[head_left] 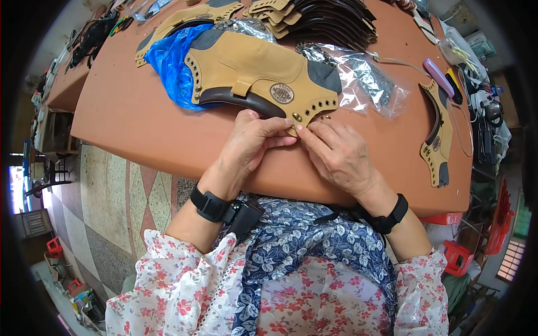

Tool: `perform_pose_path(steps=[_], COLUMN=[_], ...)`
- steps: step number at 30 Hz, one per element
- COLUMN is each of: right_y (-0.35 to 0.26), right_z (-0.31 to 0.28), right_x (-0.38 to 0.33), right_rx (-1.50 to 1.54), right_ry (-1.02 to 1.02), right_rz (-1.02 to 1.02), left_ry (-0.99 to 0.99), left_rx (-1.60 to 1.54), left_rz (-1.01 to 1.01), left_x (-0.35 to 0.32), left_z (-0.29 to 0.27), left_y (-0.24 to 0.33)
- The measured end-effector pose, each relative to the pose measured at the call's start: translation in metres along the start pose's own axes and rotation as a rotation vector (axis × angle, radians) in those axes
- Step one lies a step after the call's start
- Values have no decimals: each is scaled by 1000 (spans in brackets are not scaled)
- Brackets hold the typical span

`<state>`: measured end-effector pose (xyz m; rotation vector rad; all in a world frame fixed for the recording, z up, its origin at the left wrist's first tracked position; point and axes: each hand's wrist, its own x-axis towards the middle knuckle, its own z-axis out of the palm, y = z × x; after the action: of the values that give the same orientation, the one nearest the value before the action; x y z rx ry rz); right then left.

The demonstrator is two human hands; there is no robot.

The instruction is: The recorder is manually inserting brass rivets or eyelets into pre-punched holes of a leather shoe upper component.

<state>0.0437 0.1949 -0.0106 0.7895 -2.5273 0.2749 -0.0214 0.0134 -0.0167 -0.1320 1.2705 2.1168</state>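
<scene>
A tan shoe upper (255, 61) with a dark brown padded collar (241, 102), grey end pieces and rows of eyelets lies flat near the table's front edge. My left hand (249, 140) pinches its lower tip between thumb and fingers. From the other side my right hand (339, 151) grips the same tip, its index finger pressed beside the left thumb. Just above the fingertips sit brass-coloured hooks (297, 117) on the upper. A few tiny metal pieces (325, 117) lie by my right knuckles. Whatever is between the fingertips is hidden.
A crumpled blue plastic bag (174, 67) lies left of the upper. Behind it are a stack of shoe uppers (330, 25) and clear bags of small metal parts (370, 78). Another upper (438, 131) lies at the right, near a purple-handled tool (438, 78). The brown table (129, 129) has a rounded front edge.
</scene>
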Motion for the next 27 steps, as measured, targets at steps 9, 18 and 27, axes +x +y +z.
perform_pose_path(steps=[9, 18, 27], right_y=[-1, -2, -1], right_z=[1, 1, 2], right_x=[-2, -1, -3], right_rx=[26, 84, 104], right_ry=[21, 5, -1], right_rz=[5, 43, 56], left_ry=[-11, -2, 24], left_rx=[-16, 12, 51], left_rz=[-24, -13, 32], left_x=[0, 0, -2], left_z=[1, 3, 6], left_y=[2, 3, 1])
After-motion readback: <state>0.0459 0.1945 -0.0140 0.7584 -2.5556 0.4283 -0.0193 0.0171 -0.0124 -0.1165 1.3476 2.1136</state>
